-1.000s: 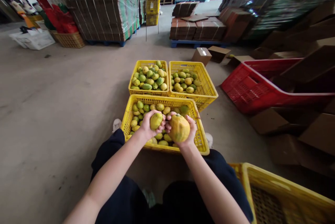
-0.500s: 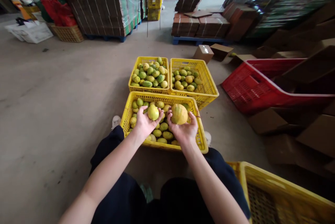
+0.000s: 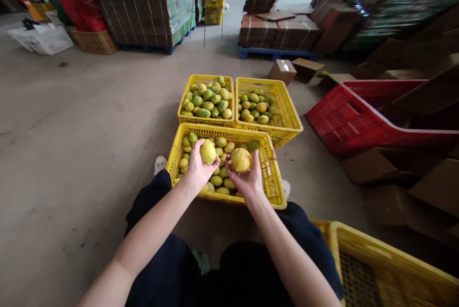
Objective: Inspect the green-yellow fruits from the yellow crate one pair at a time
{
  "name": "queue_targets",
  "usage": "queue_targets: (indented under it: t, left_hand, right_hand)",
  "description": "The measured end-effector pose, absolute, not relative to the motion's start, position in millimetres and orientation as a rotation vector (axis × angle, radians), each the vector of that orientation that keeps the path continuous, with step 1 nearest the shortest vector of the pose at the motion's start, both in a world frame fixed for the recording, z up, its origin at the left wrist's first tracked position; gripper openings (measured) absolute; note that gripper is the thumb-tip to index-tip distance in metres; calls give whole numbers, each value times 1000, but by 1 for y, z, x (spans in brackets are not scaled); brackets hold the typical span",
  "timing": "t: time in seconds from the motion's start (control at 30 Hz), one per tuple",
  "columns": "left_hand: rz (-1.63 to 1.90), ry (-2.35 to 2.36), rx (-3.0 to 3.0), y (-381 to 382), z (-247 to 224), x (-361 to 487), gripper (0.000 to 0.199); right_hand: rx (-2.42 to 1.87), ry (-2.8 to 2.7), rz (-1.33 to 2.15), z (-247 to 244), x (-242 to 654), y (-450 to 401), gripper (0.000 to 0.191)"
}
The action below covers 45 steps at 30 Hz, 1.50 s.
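Observation:
My left hand (image 3: 197,171) is closed around a smooth yellow-green fruit (image 3: 208,152), thumb at its upper left. A larger, rounder yellow fruit (image 3: 241,160) with faint green streaks rests in the curled fingers of my right hand (image 3: 251,183). The two fruits are held side by side, a small gap apart, over the near yellow crate (image 3: 229,130). Inside that crate lie several green and yellow fruits (image 3: 223,173), partly covered by my hands. Their exact kind I cannot tell; they look like small melons or papayas.
Two more yellow crates, left (image 3: 211,77) and right (image 3: 287,101), hold similar fruits just beyond. Another yellow crate (image 3: 376,249) stands at my lower right. A red crate (image 3: 337,120) and cardboard boxes (image 3: 373,166) crowd the right side. Stacked flat cartons (image 3: 279,34) sit on a blue pallet behind.
The larger fruit has turned in my right hand and shifted slightly left. In my left hand the fruit has tilted and come up a little. The whole view has shifted slightly.

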<state>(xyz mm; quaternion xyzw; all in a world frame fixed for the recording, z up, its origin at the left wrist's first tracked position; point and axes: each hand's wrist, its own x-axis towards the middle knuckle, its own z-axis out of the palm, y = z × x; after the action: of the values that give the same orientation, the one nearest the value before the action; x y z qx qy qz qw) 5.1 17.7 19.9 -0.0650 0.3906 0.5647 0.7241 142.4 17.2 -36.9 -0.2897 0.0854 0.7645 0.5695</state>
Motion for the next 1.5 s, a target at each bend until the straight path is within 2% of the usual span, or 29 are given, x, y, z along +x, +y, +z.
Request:
queue_targets:
  t: [0.2, 0.3, 0.47, 0.7, 0.83, 1.1, 1.5]
  left_hand:
    - [1160, 817, -109, 18, 22, 2, 21]
    - [1103, 772, -149, 18, 21, 3, 27]
    - [1111, 626, -98, 16, 22, 3, 23]
    - [1081, 663, -27, 15, 27, -4, 19]
    - [1062, 734, 259, 16, 24, -2, 22]
    - [1104, 705, 970, 3, 21, 1, 35]
    - [912, 472, 1113, -5, 18, 2, 35]
  right_hand:
    - [-671, 25, 1825, -28, 146, 13, 23]
    - [-672, -50, 1841, -25, 144, 12, 25]
    - [-748, -36, 1829, -23, 142, 14, 28]
    - [-731, -101, 1898, -30, 144, 14, 24]
    - [-643, -228, 1945, -22, 144, 10, 35]
    - [-424, -612, 1864, -13, 156, 3, 29]
    - [-255, -980, 1929, -8, 163, -2, 30]
